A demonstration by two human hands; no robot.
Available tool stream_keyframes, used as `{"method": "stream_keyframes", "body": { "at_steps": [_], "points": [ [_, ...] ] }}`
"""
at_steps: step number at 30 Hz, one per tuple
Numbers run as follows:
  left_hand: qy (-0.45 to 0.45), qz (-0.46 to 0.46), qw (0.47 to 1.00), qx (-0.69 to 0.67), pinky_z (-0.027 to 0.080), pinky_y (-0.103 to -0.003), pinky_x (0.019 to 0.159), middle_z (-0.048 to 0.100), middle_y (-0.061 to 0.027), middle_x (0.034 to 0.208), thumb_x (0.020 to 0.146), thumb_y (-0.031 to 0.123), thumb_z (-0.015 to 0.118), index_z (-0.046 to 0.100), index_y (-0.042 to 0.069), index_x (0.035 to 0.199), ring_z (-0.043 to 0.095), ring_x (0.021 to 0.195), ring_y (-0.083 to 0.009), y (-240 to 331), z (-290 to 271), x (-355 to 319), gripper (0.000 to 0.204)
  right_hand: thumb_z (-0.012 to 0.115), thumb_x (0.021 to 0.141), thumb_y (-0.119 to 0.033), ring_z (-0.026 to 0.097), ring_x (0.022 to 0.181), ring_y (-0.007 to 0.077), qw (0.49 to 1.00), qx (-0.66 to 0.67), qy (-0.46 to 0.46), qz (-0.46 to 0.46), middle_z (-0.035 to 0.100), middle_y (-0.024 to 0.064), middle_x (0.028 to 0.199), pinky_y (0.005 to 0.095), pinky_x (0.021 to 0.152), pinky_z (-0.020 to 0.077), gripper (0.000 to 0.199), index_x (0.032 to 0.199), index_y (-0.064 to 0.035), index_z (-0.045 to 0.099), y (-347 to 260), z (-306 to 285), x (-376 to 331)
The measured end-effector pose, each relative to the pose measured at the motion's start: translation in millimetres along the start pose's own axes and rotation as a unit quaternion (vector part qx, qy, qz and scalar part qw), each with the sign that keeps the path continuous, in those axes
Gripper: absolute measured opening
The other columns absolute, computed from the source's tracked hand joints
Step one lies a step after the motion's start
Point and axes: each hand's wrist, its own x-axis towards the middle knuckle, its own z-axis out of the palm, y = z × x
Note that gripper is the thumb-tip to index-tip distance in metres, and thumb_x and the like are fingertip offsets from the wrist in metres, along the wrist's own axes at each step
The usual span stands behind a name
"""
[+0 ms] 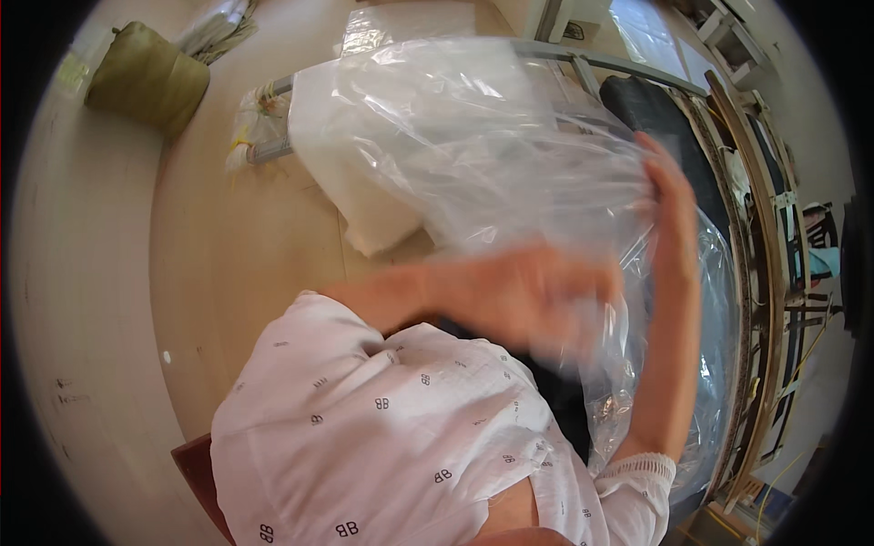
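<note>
A large clear plastic sheet (410,109) spreads in front of me and runs down along my right side, creased and shiny. Beneath its left part lies a white, soft-looking sheet (314,136) that hangs over a grey metal frame (271,148). My left hand (555,296) reaches across my body over the near part of the plastic; motion smears its fingers, so their grip is unclear. On the right, my right hand (671,182) rests against the plastic with its fingers stretched out, seen nearly edge-on.
Dark rolled or folded material (651,114) lies beyond the plastic at the right, beside a long wooden rack (774,273). An olive-brown sack (148,77) stands on the floor at the far left. Clear plastic wrapping (259,118) covers the frame's left end.
</note>
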Motion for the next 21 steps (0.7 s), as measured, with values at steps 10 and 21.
{"method": "stream_keyframes", "body": {
  "at_steps": [10,21],
  "points": [
    [0.195,0.11,0.914,0.338,0.044,-0.032,0.06,0.055,-0.0108,0.072,0.081,0.013,0.055,0.056,0.008,0.092,0.053,0.062,-0.021,-61,-51,57,0.012,0.058,0.079,-0.033,0.053,0.046,0.0181,0.981,0.033,-0.156,-0.113,0.064,0.0144,0.086,0.0276,0.046,0.046,0.051,0.114,0.0037,0.05,-94,-48,-97],
    [-0.28,0.305,0.909,0.044,0.043,-0.035,0.052,0.052,-0.0095,0.075,0.083,0.012,0.05,0.05,0.008,0.095,0.055,0.063,-0.0278,18,149,54,0.012,0.047,0.085,-0.038,0.052,0.102,0.0195,0.916,0.024,0.396,-0.054,0.05,0.0147,0.119,0.0305,0.092,0.0392,0.055,0.125,-0.0006,0.043,-128,40,-180]
  ]
}}
